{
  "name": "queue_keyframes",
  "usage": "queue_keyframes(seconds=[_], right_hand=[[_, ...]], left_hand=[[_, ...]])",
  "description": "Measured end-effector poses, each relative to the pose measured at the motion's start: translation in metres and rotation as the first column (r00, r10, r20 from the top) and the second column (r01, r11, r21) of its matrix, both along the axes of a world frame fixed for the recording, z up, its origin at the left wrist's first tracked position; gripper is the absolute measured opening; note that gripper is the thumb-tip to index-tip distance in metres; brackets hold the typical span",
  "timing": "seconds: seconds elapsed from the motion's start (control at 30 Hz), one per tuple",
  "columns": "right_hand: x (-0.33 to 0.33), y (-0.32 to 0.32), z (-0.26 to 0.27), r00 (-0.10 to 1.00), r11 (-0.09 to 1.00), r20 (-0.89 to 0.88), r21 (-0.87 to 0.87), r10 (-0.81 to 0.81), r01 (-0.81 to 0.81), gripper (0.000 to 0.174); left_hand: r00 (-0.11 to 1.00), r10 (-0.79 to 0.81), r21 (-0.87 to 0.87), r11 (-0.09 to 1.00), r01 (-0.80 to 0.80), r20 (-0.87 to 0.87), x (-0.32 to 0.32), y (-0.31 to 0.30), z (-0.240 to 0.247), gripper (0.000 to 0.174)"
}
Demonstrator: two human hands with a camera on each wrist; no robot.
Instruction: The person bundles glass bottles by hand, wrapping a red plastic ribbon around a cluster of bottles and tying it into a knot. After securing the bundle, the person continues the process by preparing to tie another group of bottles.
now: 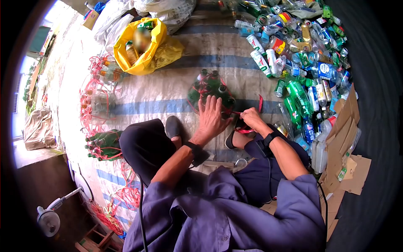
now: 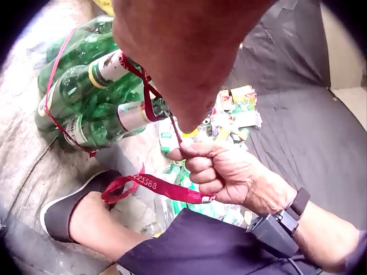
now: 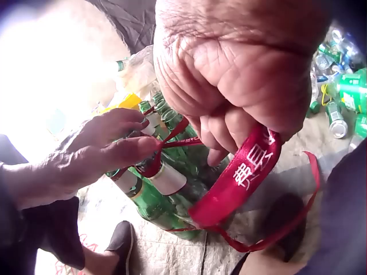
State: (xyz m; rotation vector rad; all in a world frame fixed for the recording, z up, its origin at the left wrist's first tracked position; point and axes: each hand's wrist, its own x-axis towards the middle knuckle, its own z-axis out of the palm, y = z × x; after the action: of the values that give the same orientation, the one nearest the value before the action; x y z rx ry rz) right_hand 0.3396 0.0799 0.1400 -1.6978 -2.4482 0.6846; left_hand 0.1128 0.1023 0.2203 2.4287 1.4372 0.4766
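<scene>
A bundle of green glass bottles (image 1: 222, 89) stands upright on the sheet before the person, with a thin band round the bodies in the left wrist view. My left hand (image 1: 214, 117) lies over the near bottle tops with its fingers spread and fairly straight. In the right wrist view, the left thumb (image 3: 137, 148) touches a red ribbon (image 3: 246, 166) wound about the necks. My right hand (image 2: 226, 172) grips this printed ribbon, drawn taut from the necks, its fingers curled. A loose length of it hangs below that fist.
Plastic bottles and cans (image 1: 302, 63) are heaped at the right, beside torn cardboard (image 1: 342, 130). A yellow bag (image 1: 147, 67) holding bottles stands at the back left. Tied bottle bundles (image 1: 105, 145) and loose pink strings (image 1: 126, 195) lie along the left; a fan (image 1: 48, 220) stands at lower left.
</scene>
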Motion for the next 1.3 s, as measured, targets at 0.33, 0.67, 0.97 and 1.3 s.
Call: queue_keyframes(seconds=[0.33, 0.67, 0.97, 1.3], right_hand=[[0.011, 0.024, -0.036, 0.988, 0.981, 0.147, 0.193, -0.042, 0.013, 0.016], [0.02, 0.037, -0.055, 0.989, 0.971, 0.147, 0.239, -0.016, -0.02, 0.021], [0.01, 0.045, 0.039, 0.957, 0.959, -0.076, 0.037, -0.278, 0.282, 0.019], [0.02, 0.048, 0.056, 0.983, 0.991, -0.141, -0.079, -0.115, 0.104, 0.02]], left_hand=[[0.995, 0.103, -0.155, 0.983, -0.1, 0.013, 0.001, 0.013, -0.025, 0.049], [0.985, 0.163, -0.24, 0.956, -0.17, -0.047, 0.023, 0.008, -0.012, 0.096], [0.98, 0.184, -0.189, 0.962, -0.195, -0.074, 0.025, 0.006, -0.021, 0.099], [0.965, 0.258, -0.18, 0.949, -0.26, -0.037, 0.032, 0.006, -0.021, 0.079]])
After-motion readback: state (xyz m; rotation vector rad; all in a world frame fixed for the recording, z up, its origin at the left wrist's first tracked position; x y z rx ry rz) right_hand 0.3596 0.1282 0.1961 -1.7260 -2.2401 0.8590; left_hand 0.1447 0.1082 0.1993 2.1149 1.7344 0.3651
